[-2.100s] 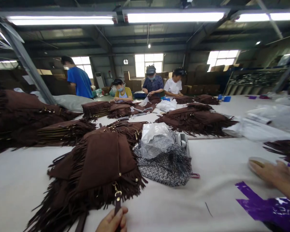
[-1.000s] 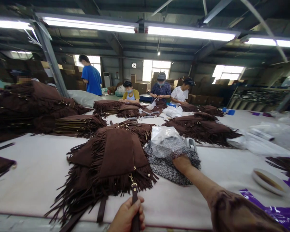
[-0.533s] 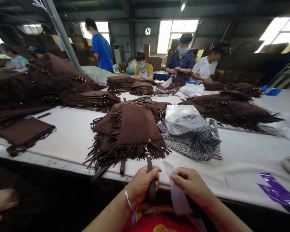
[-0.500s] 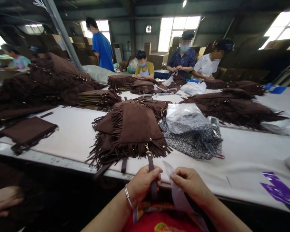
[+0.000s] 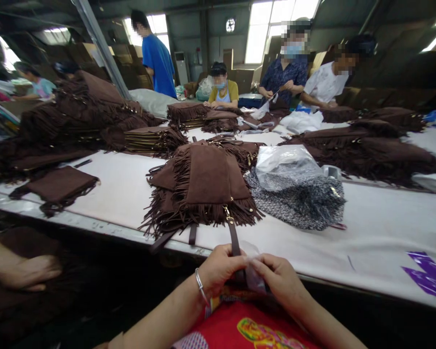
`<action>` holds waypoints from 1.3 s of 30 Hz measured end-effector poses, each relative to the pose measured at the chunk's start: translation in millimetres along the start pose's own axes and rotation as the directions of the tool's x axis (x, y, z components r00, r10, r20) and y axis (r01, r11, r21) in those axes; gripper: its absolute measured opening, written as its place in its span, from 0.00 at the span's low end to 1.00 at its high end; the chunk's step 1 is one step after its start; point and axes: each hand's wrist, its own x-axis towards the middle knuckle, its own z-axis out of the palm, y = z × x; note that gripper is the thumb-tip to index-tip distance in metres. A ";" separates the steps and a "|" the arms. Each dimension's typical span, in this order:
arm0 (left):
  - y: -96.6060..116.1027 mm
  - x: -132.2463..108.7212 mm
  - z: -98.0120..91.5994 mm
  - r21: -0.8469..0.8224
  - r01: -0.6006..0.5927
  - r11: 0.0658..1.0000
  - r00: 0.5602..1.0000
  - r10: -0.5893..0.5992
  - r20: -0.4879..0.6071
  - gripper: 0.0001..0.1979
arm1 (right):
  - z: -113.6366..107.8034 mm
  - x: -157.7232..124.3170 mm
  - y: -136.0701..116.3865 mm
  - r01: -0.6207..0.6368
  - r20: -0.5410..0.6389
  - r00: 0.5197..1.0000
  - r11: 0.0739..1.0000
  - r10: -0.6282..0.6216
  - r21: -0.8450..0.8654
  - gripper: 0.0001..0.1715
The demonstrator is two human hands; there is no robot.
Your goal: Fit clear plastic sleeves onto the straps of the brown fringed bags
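A brown fringed bag (image 5: 209, 174) lies on other fringed bags near the table's front edge. From its gold clasp a dark brown strap (image 5: 234, 240) runs down over the edge into my left hand (image 5: 223, 269), closed round it, a silver bangle on the wrist. My right hand (image 5: 276, 274) is closed on a thin, whitish translucent sheet (image 5: 253, 276). Both hands are close together, thumbs almost touching, with the sheet against the strap between them. The strap's lower end is hidden behind my fingers.
A speckled grey cloth (image 5: 301, 201) with a clear plastic bag (image 5: 287, 162) lies right of the bags. Brown bag piles (image 5: 378, 145) stand farther back. Purple film (image 5: 430, 278) is at the right edge. Another person's hand (image 5: 32, 271) is at lower left; several people stand or sit beyond.
My right hand has moved left to my left hand, bringing the translucent sheet against the strap. The whole view has shifted slightly, and the other person's hand at lower left shows more.
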 end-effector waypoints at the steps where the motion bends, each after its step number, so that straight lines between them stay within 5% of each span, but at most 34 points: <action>1: -1.1 0.6 2.4 -0.007 -0.019 1.000 0.999 0.019 -0.030 0.12 | -1.0 -0.4 -0.6 0.027 0.004 1.000 0.999 -0.027 -0.023 0.20; 5: -3.4 0.2 4.4 -0.004 -0.067 0.998 0.996 0.066 -0.057 0.10 | -10.6 0.2 -6.4 0.027 0.045 0.999 1.000 -0.026 -0.005 0.19; 11: -9.7 -0.9 4.6 -0.154 -0.006 0.988 0.999 -0.002 -0.046 0.17 | -3.2 10.4 -4.8 -0.047 -0.046 0.998 0.995 0.051 0.085 0.21; 17: -7.7 -2.2 5.5 -0.215 -0.004 0.977 0.998 -0.009 -0.063 0.17 | 0.9 7.5 -3.3 -0.030 0.073 0.997 0.983 0.017 0.182 0.23; 22: -13.7 1.3 1.8 -0.165 -0.052 0.985 0.998 0.046 -0.043 0.20 | -10.7 11.7 -13.9 0.031 0.072 0.997 0.995 -0.037 0.092 0.20; 26: -17.3 -1.4 -1.2 -0.104 -0.061 0.993 0.998 0.062 0.012 0.21 | -12.2 17.8 -15.9 0.008 -0.039 0.999 0.998 -0.010 -0.062 0.19; 33: 13.5 -18.6 -27.3 -0.094 0.011 0.995 0.973 0.011 0.230 0.22 | -11.8 9.6 -6.8 -0.109 -0.143 0.986 0.984 0.089 -0.138 0.19; 39: 33.7 -9.6 -20.7 -0.017 -0.084 0.996 0.986 0.085 0.140 0.21 | -1.1 -2.0 -3.4 -0.105 -0.151 0.985 0.984 0.083 -0.143 0.16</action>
